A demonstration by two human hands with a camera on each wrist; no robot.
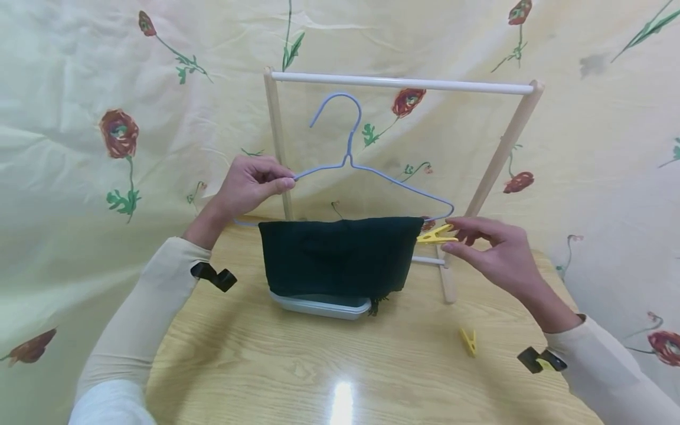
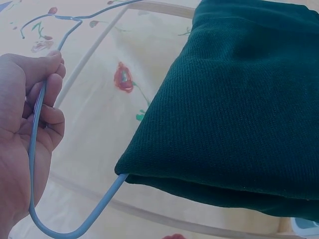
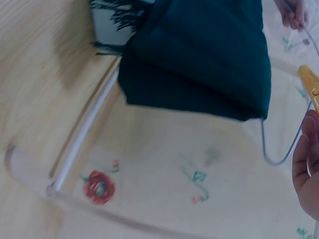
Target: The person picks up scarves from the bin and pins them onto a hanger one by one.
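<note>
One pale blue wire hanger (image 1: 366,171) carrying one folded dark green knit cloth (image 1: 337,257), gripped by left hand (image 1: 249,186); two yellow plastic clothespins: one (image 1: 435,236) pinched by right hand (image 1: 496,251), one (image 1: 468,341) lying on wooden bench (image 1: 319,372); one wooden rack (image 1: 404,85) behind.

The person wears a long top with cream sleeves (image 1: 143,319). Both hands are bare. A small black clip (image 1: 214,276) sits at the left wrist, and a black one with yellow (image 1: 542,360) at the right.
</note>
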